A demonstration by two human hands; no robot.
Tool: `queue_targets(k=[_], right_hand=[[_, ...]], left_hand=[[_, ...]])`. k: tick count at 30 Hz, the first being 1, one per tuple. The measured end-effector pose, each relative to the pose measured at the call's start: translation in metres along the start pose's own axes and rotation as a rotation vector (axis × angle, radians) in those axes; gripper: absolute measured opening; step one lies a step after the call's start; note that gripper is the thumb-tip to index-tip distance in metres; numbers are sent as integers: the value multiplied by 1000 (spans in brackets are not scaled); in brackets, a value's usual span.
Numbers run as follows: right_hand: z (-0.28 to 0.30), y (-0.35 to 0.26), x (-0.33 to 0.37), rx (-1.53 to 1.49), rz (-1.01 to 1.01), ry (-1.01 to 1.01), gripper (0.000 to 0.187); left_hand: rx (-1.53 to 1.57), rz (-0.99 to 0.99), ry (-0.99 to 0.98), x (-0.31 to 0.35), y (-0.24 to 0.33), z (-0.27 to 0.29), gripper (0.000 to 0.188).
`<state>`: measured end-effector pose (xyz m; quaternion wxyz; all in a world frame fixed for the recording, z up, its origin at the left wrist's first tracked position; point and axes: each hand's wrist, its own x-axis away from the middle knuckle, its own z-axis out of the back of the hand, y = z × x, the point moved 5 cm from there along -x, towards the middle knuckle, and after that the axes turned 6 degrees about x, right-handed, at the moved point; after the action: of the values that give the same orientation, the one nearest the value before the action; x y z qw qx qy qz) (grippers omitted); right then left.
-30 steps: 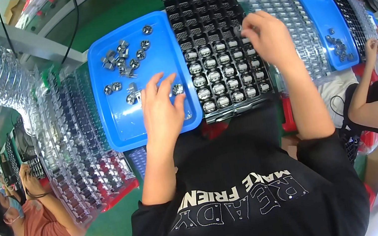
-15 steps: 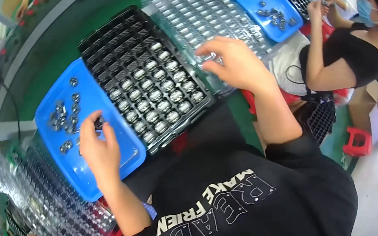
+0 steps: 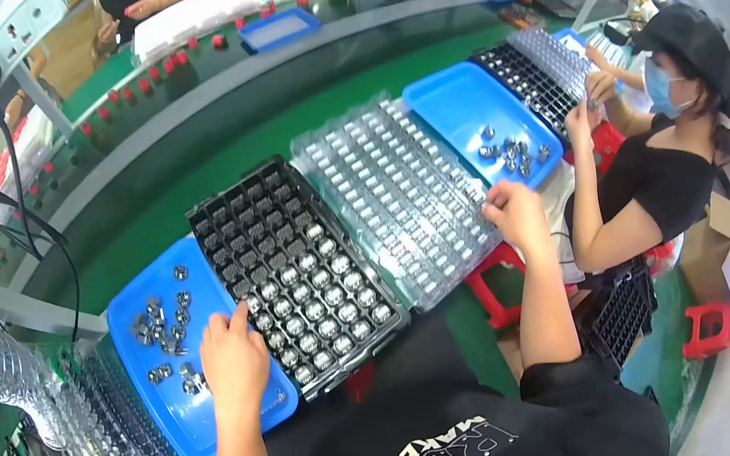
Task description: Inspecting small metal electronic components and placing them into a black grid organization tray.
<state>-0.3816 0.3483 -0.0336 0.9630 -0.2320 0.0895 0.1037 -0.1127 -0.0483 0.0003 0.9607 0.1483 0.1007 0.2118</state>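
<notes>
My left hand [image 3: 234, 358] is at the left edge of a black pocketed tray [image 3: 351, 369]. Its fingers are pinched on a small shiny metal part [image 3: 252, 303] at one of the tray's pockets. The tray's near pockets hold rows of round metal parts, while its far pockets show bare black. Beside it on the right lies a clear plastic tray [image 3: 379, 196] with a grid of small bright pieces. At that tray's right edge, my right hand [image 3: 517, 216] has its fingertips pressed together; what they hold, if anything, is hidden.
A blue bin [image 3: 129, 304] with loose metal parts stands left of the black tray. Another blue bin [image 3: 444, 97] lies beyond the clear tray. At right a co-worker [image 3: 657, 167] handles something small. Clear trays [image 3: 119, 437] are piled at left; a red stool [image 3: 496, 288] stands below.
My left hand has moved from over the blue bin to the black tray's left edge. My right hand has shifted to the clear tray's right edge. The view has tilted up.
</notes>
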Motion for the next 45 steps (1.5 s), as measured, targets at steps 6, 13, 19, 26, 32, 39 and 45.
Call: queue_targets(k=[6,13,19,26,32,39,45], right_hand=[[13,0,-1,-38,21,7,14],[9,-11,-5,-17,65,56,18],[-16,4,5,-123,-24,8,12],[-21,31,-10,31,408,52,13],[-35,40,-32,-119,305,47,17],[-44,-205,90,-1002,300,-359,13],[-28,-306,155,-1204,441,-622,21]], left_hand=[[248,35,153,5,-2,21,37],[693,194,219,26,-24,27,29],[1379,298,163,67,-56,2,31],[1905,335,104,66,-33,0,49],[2135,310,-4,52,-21,4,50],[1909,186,51,65,-10,17,45],[1941,126,112,76,-4,26,44]])
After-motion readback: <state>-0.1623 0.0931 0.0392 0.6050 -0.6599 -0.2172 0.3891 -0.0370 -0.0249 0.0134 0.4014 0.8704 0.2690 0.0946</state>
